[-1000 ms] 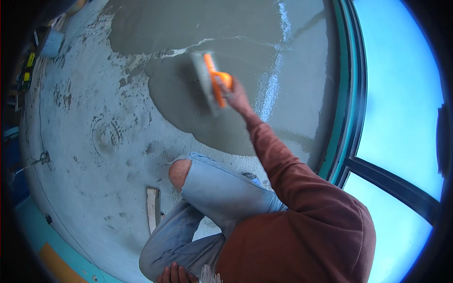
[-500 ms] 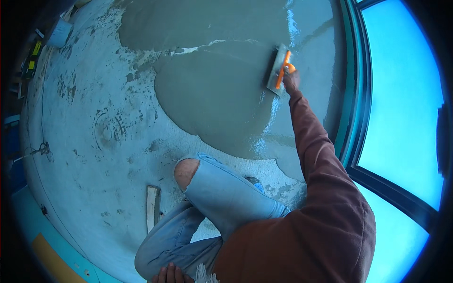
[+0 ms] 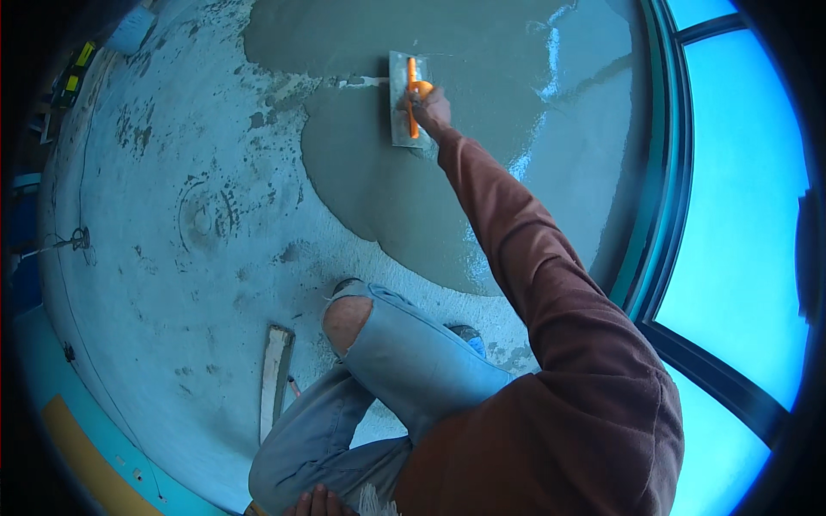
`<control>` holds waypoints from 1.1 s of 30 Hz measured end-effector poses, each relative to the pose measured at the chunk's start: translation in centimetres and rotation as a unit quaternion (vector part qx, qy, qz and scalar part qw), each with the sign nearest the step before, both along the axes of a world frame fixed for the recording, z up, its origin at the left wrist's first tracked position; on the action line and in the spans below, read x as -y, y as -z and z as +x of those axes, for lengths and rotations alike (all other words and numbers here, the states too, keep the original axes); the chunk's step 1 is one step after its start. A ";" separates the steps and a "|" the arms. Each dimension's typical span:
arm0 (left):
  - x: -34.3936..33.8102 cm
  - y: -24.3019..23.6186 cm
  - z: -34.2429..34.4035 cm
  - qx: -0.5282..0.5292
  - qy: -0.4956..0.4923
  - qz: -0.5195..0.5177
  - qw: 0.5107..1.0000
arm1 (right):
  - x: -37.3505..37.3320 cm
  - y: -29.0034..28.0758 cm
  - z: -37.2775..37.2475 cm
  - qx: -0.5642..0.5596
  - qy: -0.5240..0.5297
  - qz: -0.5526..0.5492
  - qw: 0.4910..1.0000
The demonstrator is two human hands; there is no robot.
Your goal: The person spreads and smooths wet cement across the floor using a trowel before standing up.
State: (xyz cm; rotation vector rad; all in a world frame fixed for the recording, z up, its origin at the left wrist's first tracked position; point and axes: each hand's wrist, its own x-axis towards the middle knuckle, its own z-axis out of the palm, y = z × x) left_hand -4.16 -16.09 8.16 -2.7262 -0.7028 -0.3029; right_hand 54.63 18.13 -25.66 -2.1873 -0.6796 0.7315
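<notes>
My right hand [image 3: 430, 110] is wrapped round the orange handle of a flat rectangular plastering trowel [image 3: 399, 125]. The metal blade lies on smooth wet grey screed [image 3: 361, 185], near the patch's left part and just beside a pale streak. My right arm, in a brown sleeve, stretches forward over the patch. At the bottom edge, my left hand [image 3: 320, 501] rests on my jeans-covered leg [image 3: 301, 456]; its fingers lie against the cloth, and the rest of it is cut off by the picture's edge.
Rough bare concrete [image 3: 172, 284] spreads to the left. A long mortar-smeared bar [image 3: 275, 378] lies beside my leg. A mixing paddle [image 3: 79, 238], a pale bucket [image 3: 132, 30] and a black-and-yellow box [image 3: 76, 76] are along the left. Dark-framed glazing [image 3: 723, 206] closes off the right.
My right hand has swept the trowel leftward and a little farther away across the wet screed, from the shiny streak toward the pale one. My left hand stays on the leg.
</notes>
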 end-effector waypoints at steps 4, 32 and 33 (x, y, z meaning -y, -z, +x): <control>0.7 0.5 -0.8 0.002 -0.003 0.001 1.000 | -3.6 1.8 -3.4 -0.027 -0.055 0.015 0.998; -2.0 -0.3 -0.5 -0.022 0.053 -0.031 0.998 | 47.1 5.1 3.3 0.094 0.288 -0.056 0.951; -1.9 -0.5 -0.2 -0.023 0.051 -0.031 0.998 | 47.9 4.7 2.7 0.040 0.320 -0.006 0.946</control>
